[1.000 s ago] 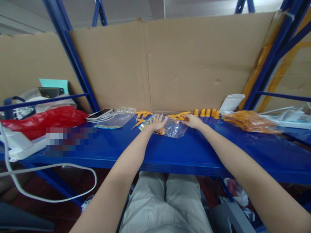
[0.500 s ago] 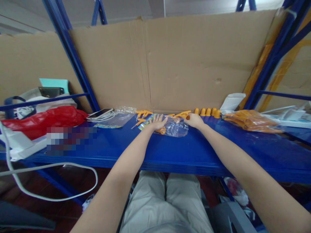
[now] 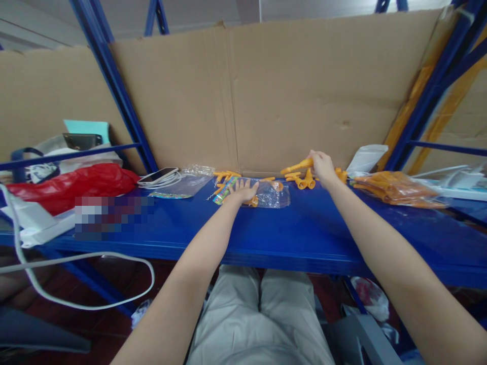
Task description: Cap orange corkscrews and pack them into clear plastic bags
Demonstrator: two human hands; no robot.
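Note:
My left hand (image 3: 243,191) lies spread on a clear plastic bag (image 3: 276,197) with a colourful printed card (image 3: 224,191), pressing it to the blue shelf. Orange plastic parts show inside the bag, partly under the palm. Off to the right, my right hand (image 3: 321,166) is closed around one end of a long, tapered orange plastic piece (image 3: 297,166), raised a little and pointing left. Just below it are several orange pieces with round, flared ends (image 3: 306,182). Orange cup-shaped parts (image 3: 341,175) stand partly hidden behind my right wrist.
More orange pieces (image 3: 227,175) lie by the cardboard wall (image 3: 297,91). To the left are a flat empty bag (image 3: 192,186), a phone with a white cable (image 3: 162,176) and a red bag (image 3: 79,187). A bag of orange parts (image 3: 393,187) lies right, near a power strip (image 3: 460,190).
My right hand has moved right and up from the bag's edge, and the tapered orange piece now shows in it. My left hand stays on the bag.

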